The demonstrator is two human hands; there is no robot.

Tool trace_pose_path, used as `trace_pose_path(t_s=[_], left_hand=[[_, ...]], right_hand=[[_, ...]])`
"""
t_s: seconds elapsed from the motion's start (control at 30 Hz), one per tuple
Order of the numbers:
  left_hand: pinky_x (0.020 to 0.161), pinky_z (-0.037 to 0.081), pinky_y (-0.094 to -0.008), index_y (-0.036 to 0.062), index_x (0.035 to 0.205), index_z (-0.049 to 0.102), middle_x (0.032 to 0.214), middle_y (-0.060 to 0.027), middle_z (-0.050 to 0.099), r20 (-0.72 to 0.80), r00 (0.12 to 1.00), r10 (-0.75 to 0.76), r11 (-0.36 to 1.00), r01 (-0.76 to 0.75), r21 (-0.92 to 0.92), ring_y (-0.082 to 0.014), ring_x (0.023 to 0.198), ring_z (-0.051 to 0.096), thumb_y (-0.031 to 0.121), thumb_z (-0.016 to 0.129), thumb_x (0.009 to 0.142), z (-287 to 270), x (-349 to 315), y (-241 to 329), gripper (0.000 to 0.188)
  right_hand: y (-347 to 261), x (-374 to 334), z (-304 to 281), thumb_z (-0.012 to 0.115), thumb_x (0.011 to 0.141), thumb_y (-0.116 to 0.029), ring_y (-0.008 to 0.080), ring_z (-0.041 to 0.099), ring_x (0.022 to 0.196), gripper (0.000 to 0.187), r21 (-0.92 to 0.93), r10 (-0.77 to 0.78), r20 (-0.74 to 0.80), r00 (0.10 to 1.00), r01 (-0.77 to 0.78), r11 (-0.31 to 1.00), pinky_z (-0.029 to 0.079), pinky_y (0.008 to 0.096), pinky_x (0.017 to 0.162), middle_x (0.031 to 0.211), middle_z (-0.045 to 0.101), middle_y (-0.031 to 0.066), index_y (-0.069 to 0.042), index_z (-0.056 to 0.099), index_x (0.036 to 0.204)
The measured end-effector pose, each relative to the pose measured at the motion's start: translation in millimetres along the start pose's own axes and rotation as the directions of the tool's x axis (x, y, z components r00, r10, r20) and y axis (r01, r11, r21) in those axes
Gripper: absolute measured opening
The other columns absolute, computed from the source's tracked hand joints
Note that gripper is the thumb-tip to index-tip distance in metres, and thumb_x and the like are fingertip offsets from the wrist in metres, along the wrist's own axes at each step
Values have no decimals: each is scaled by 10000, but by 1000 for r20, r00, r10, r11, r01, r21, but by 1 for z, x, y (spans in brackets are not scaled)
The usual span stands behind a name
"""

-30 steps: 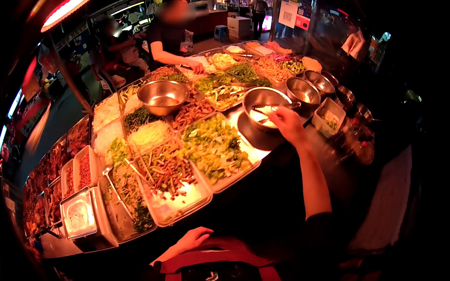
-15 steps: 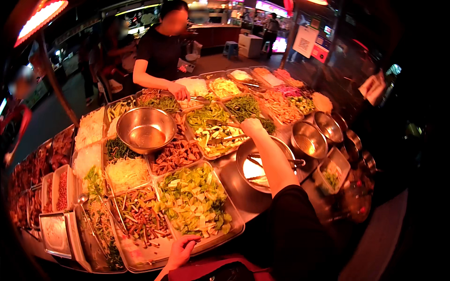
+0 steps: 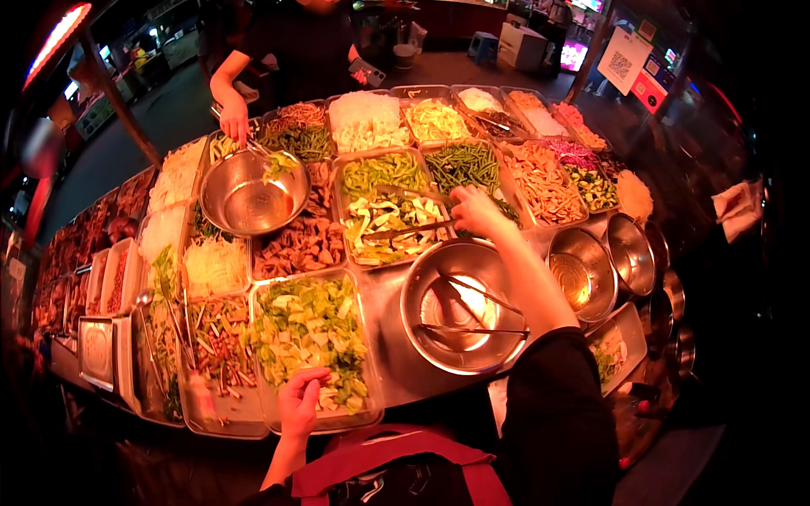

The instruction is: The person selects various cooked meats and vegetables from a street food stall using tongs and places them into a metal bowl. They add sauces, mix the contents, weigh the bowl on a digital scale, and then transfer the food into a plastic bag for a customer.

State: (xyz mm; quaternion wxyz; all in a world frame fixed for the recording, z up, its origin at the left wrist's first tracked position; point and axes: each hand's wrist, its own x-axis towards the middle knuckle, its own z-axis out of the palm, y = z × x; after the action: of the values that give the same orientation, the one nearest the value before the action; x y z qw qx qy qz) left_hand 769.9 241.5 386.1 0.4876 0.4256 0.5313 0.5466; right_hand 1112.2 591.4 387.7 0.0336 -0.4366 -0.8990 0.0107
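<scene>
Since the metal counter (image 3: pixel 390 316) is the biggest thing here, start there: food trays (image 3: pixel 245 413) stand side by side on it, likely so all of it sits within arm's reach. Nearest the body, the leafy-greens tray (image 3: pixel 374 405); beyond it, the two-part tray (image 3: pixel 371 263) with green strips and pale slices. Mixing bowl (image 3: pixel 460 358) sits on bare metal under the right forearm, probably put there to be handy to the trays. Inside it, spare tongs (image 3: pixel 472 330) lie with their ends up at the right rim, presumably easy to grab. Serving tongs (image 3: pixel 409 229) are over the front part of the two-part tray, arms spread, pointing left across the food; can't tell how firmly they press. Right hand (image 3: pixel 481 211) has them by the near end, fingers curled in a grasp there, likely to keep skin off the food. Left hand (image 3: pixel 299 403) hangs over the leafy-greens tray, fingers loosely bent, grasping nothing visible, seemingly kept out of the way; contact with the leaves can't be told
</scene>
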Motion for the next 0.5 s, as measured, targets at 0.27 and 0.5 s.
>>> trace_pose_path(t_s=[0.27, 0.5], left_hand=[[796, 445, -263, -48, 963, 604, 963, -113, 597, -30, 994, 102, 988, -97, 123, -168, 882, 574, -28, 497, 829, 44, -26, -3, 174], [778, 449, -253, -46, 945, 600, 955, -110, 599, -162, 973, 166, 979, -143, 146, -162, 866, 574, -46, 486, 829, 61, -31, -7, 162]], right_hand=[[48, -72, -90, 672, 681, -152, 320, 490, 1039, 137, 92, -23, -28, 999, 25, 995, 431, 430, 836, 1228, 453, 137, -61, 587, 738], [-7, -50, -131, 697, 660, -151, 321, 520, 950, 557, -140, -255, -129, 958, 237, 961, 444, 411, 789, 1050, 512, 146, -66, 473, 1163]])
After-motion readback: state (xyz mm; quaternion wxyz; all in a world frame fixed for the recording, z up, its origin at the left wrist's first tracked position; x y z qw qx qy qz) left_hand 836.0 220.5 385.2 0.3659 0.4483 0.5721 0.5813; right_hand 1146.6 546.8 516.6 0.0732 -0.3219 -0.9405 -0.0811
